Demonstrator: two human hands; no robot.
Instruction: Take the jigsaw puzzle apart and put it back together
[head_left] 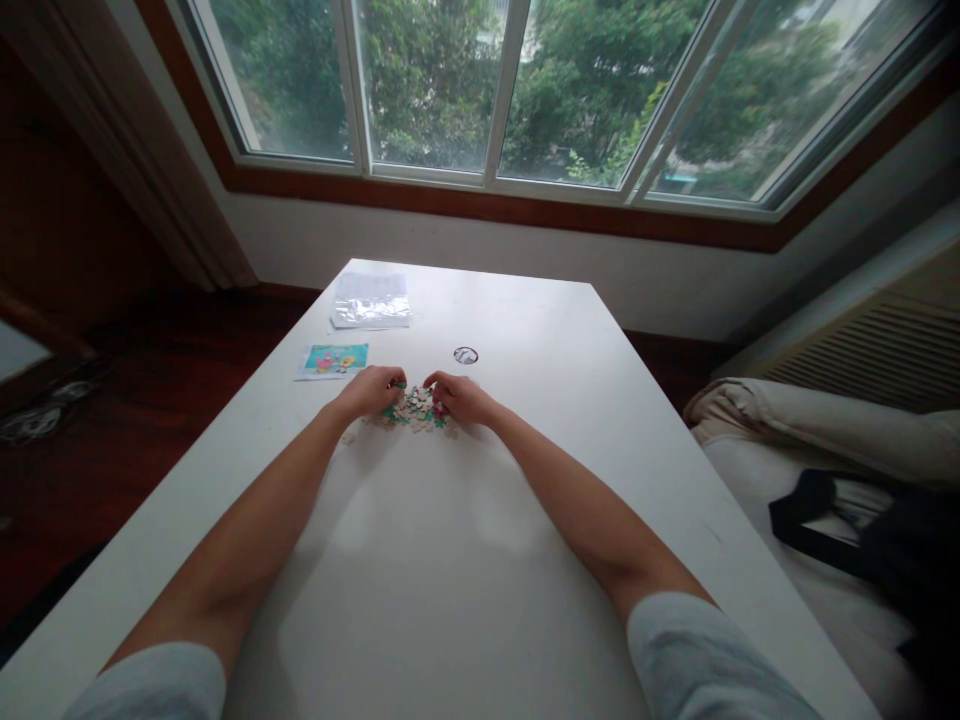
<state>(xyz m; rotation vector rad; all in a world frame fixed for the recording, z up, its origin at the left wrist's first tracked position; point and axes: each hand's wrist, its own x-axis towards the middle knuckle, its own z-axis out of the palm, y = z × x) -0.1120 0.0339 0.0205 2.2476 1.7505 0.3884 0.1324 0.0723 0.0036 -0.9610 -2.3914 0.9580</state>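
Observation:
A small heap of jigsaw puzzle pieces [417, 408], some pale side up and others green or pink, lies on the white table [450, 560]. At the heap's left edge is my left hand [373, 390], its fingers pinched on a dark green puzzle piece [400, 384]. My right hand [461, 398] is on the opposite side, fingertips curled down over the pieces. A pinkish piece [439, 410] shows under those fingers, but what they grip is too small to make out. Just left of my left hand lies a card with a colourful cartoon picture [336, 359].
A clear plastic bag [371, 302] lies flat at the table's far left corner. Beyond my right hand is a round dark-rimmed spot [466, 355] in the tabletop. A beige couch [757, 470] with a black strapped bag [885, 530] stands right of the table; windows are ahead.

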